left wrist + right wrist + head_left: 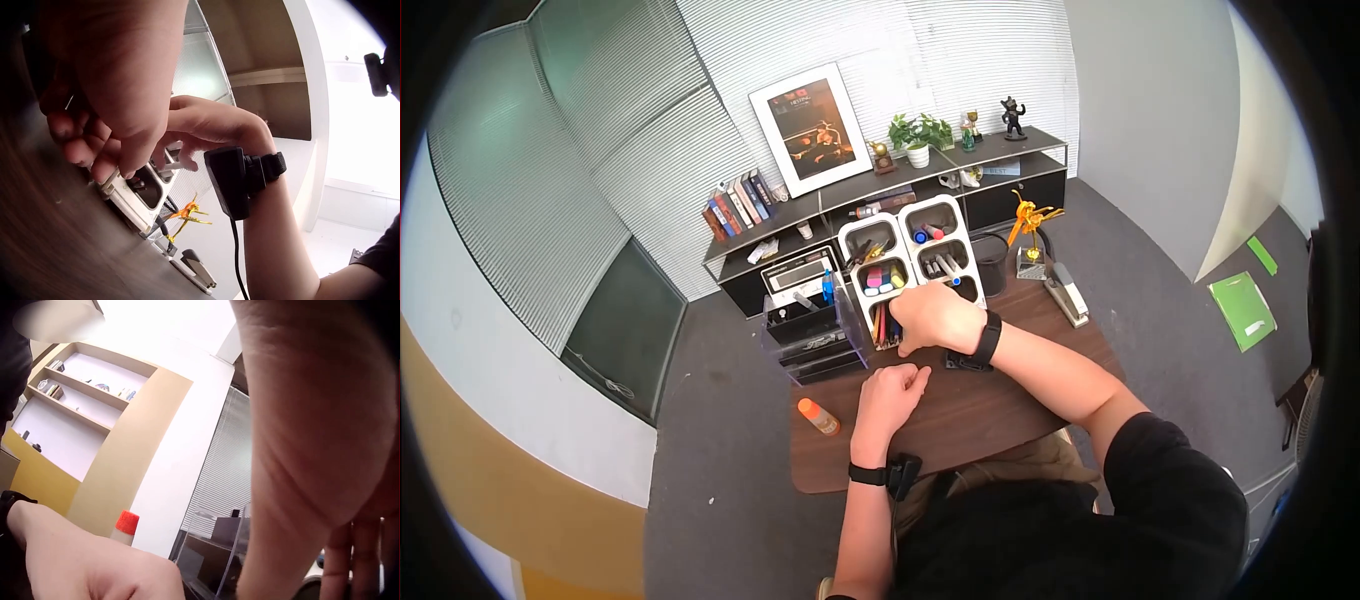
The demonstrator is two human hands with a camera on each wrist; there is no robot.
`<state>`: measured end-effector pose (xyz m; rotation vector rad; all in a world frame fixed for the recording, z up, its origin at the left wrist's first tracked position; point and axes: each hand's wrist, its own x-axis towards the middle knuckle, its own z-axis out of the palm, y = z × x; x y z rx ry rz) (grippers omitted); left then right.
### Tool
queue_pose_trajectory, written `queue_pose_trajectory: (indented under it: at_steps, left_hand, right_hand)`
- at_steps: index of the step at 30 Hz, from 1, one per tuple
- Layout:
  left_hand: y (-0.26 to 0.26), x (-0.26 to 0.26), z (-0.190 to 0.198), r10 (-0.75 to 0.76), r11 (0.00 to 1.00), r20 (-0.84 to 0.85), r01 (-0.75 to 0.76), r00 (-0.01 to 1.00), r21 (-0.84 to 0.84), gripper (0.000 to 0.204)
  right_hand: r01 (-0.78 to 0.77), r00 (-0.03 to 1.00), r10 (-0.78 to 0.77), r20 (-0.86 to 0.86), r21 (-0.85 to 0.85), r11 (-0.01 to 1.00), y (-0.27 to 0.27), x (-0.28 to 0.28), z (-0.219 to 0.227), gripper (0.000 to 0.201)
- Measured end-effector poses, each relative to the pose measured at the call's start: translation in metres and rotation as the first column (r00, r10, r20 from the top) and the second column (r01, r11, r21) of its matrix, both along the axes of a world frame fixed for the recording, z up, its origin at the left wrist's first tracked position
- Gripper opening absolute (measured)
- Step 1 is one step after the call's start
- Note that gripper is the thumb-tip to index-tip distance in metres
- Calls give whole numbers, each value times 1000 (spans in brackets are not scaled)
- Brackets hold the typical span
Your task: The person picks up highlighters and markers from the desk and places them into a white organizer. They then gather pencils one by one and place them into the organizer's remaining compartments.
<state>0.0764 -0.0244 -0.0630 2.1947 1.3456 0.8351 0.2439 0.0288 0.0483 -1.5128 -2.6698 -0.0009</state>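
Observation:
My right hand [940, 318] reaches over the front compartments of a white desk organizer [908, 262]. In the left wrist view its fingers [187, 157] hang down, spread, close over the organizer. Colored pencils [884, 326] stand in the compartment beside it, partly covered by the hand. Highlighters [884, 279], markers [932, 234] and other pens fill the compartments farther back. Nearer the body, my left hand [890, 393] lies over the brown table [960, 425] with loosely curled fingers; nothing shows in its grasp.
Left of the organizer stands a clear and black desk rack [810, 345] with pens. A bottle with an orange cap [818, 416] stands near the left edge. On the right are a stapler [1067, 295] and an orange-yellow figurine [1032, 225]. Behind runs a low shelf [800, 214].

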Motion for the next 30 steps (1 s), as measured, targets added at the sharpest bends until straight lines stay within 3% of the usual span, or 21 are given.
queue_pose_trajectory:
  at_steps: [6, 10, 12, 16, 19, 30]
  left_hand:
    - [-1, -6, 4, 88, 988, -52, -80, 995, 129, 43]
    - [2, -12, 6, 123, 989, -12, -122, 992, 89, 46]
    - [4, -16, 5, 117, 993, 9, -117, 993, 32, 44]
    - [4, -19, 6, 117, 993, 68, -115, 991, -33, 49]
    - [5, -17, 8, 143, 990, 107, -140, 984, -30, 48]
    - [2, -12, 10, 144, 987, 156, -154, 977, 50, 45]
  right_hand:
    - [-69, 993, 85, -85, 172, 983, -3, 3, -2, 28]
    - [-62, 991, 88, -103, 235, 970, -4, 4, -3, 18]
    - [-16, 988, 80, -134, 420, 907, 1, 3, -7, 8]
    - [52, 963, 114, -246, 579, 814, 1, 6, 7, 2]
    - [95, 971, 50, -233, 567, 818, -1, 7, 14, 1]
    - [8, 964, 135, -230, 532, 847, -12, 6, 22, 11]
